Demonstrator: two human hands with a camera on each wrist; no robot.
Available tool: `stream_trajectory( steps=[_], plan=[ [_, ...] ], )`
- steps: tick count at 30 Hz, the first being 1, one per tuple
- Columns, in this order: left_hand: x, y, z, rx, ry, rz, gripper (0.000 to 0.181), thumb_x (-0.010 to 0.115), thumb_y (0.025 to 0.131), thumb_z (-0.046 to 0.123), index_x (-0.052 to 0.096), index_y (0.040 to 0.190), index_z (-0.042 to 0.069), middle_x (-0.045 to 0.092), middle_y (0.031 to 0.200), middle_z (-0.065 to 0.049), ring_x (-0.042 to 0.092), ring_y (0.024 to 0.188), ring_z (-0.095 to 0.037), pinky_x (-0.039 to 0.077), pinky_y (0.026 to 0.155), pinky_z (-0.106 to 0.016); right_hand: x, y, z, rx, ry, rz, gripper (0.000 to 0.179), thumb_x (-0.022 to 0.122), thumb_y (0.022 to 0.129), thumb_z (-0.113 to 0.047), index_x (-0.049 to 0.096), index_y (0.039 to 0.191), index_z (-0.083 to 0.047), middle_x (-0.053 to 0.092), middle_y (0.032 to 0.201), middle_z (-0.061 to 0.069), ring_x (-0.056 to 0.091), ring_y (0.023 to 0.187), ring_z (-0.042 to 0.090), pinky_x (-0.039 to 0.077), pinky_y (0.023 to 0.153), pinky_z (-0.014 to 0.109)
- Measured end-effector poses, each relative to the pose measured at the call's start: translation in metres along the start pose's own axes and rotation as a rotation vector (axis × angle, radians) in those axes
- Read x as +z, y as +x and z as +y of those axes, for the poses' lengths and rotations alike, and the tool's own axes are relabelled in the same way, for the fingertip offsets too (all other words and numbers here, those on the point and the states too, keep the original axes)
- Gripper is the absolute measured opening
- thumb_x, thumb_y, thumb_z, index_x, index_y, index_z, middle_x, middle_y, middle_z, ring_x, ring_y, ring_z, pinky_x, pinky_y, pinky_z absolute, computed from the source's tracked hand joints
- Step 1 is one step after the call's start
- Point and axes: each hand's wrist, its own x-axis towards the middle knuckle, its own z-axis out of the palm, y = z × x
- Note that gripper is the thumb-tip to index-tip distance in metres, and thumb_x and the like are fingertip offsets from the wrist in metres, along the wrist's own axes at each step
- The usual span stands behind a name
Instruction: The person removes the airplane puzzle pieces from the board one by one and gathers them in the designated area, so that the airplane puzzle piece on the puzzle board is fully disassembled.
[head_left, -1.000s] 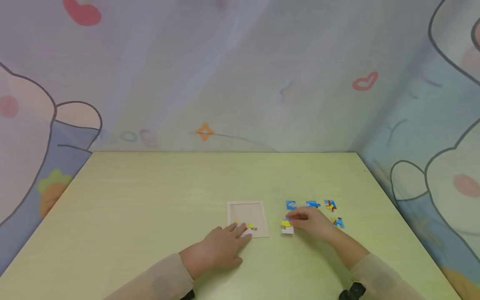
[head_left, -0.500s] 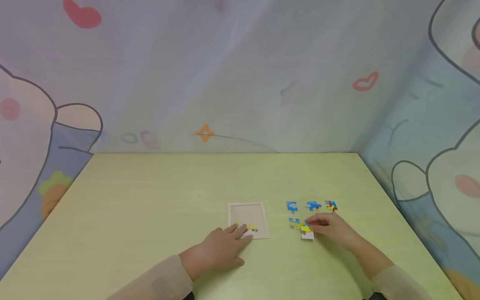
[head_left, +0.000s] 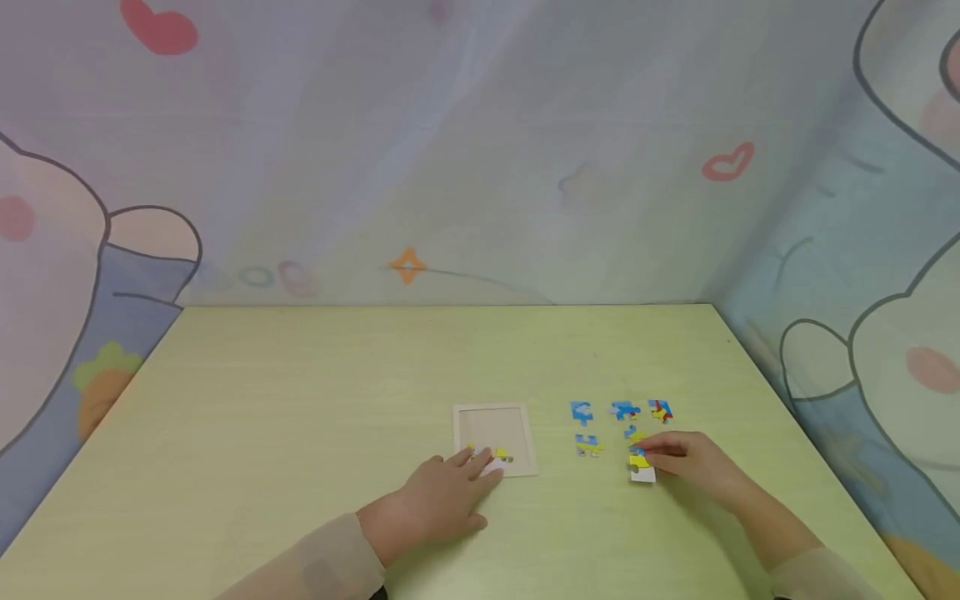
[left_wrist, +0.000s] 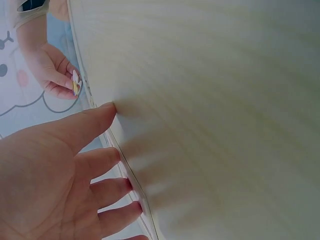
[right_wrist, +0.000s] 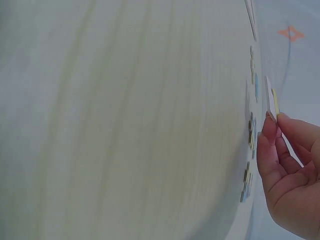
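My right hand (head_left: 693, 462) pinches a jigsaw piece (head_left: 642, 472), yellow and white with some blue, between thumb and fingertips. In the right wrist view that piece (right_wrist: 272, 102) is seen edge-on, raised from the table. Just beyond the fingertips lies a blue-and-yellow piece (head_left: 632, 433), partly covered by the hand. My left hand (head_left: 442, 498) rests with spread fingers on the lower left part of a pale square puzzle frame (head_left: 491, 407). Yellow-and-white pieces (head_left: 502, 457) lie along the frame's bottom, partly hidden under those fingers.
To the frame's right, more jigsaw pieces lie apart on the table: a blue one (head_left: 582, 412), a blue one with red (head_left: 625, 410), a red-and-yellow one (head_left: 661, 410) and a blue-yellow one (head_left: 588, 445). A patterned cloth wall (head_left: 480, 167) stands behind the table (head_left: 300, 375).
My right hand has moved right with the pinched piece, from near the frame past the lower row of loose pieces, uncovering a blue-yellow one. My left hand has stayed on the frame.
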Motion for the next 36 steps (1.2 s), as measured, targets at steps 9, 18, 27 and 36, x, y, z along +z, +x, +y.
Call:
stream_trajectory(
  steps=[9,18,27,36],
  plan=[
    [0.000,0.000,0.000,0.009,-0.014,0.009,0.061,0.053,0.089,0.050,0.039,0.143,0.025,0.033,0.149,-0.001,0.036,0.132,-0.022,0.043,0.093,-0.041,-0.013,-0.012,0.011,0.053,-0.002,0.018,0.031,0.063,0.089,-0.013,0.063,0.114,0.006,0.061,0.114,0.020,0.060,0.095,0.016,0.051,0.073,0.023],
    [-0.001,0.000,-0.001,0.008,-0.013,0.002,0.060,0.052,0.090,0.049,0.039,0.143,0.025,0.032,0.149,-0.001,0.035,0.132,-0.021,0.043,0.093,-0.041,-0.023,-0.017,0.019,0.047,-0.039,0.018,0.033,0.063,0.089,-0.014,0.062,0.114,0.007,0.059,0.117,0.023,0.059,0.093,0.007,0.051,0.071,0.023],
    [-0.006,-0.001,-0.003,0.000,-0.037,-0.017,0.059,0.053,0.090,0.047,0.039,0.143,0.024,0.032,0.149,-0.001,0.035,0.133,-0.022,0.042,0.094,-0.042,-0.030,-0.019,0.021,0.049,-0.116,0.004,0.025,0.062,0.089,-0.008,0.064,0.107,0.008,0.064,0.106,0.020,0.057,0.085,0.016,0.049,0.064,0.025],
    [-0.005,0.002,-0.001,0.008,-0.047,0.002,0.057,0.056,0.089,0.043,0.043,0.141,0.023,0.036,0.147,-0.002,0.037,0.131,-0.023,0.041,0.094,-0.043,-0.038,-0.022,0.033,0.028,-0.147,-0.030,0.022,0.062,0.089,-0.009,0.066,0.105,0.005,0.066,0.103,0.016,0.060,0.091,0.020,0.049,0.070,0.024]
  ],
)
